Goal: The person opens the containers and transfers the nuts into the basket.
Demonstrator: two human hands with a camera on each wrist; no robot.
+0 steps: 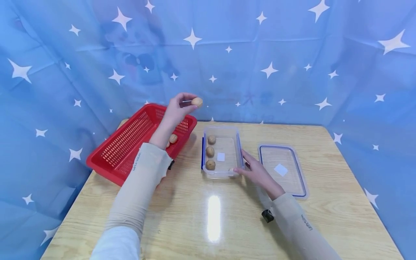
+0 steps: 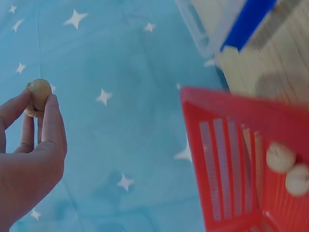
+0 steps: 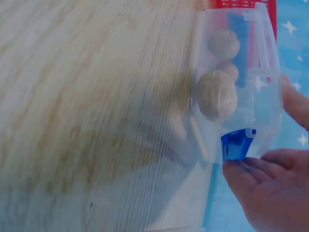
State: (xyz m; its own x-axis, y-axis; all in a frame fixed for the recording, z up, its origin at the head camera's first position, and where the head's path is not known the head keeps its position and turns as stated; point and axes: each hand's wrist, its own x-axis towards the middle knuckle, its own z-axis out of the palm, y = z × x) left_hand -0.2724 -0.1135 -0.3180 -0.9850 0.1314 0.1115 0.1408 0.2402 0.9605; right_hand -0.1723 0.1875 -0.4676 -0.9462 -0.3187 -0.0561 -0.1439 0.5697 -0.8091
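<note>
My left hand [image 1: 178, 110] is raised above the far right end of a red plastic basket [image 1: 130, 135], pinching a walnut [image 1: 196, 102] between thumb and fingertips. The left wrist view shows that walnut [image 2: 39, 94] against the blue cloth. More walnuts [image 1: 173, 138] lie inside the basket, partly hidden by my left arm. A clear plastic box [image 1: 224, 174] stands on the table with three walnuts [image 1: 210, 151] in a row along its left side. With my right hand [image 1: 259, 174] I grip the box's right side near its front corner, fingers by a blue clasp [image 3: 236, 144].
A clear lid with a blue seal [image 1: 283, 182] lies flat to the right of the box, beside my right forearm. Blue cloth [image 1: 227, 65] with white stars hangs behind the wooden table [image 1: 195, 224]. The basket sits at an angle near the table's left edge.
</note>
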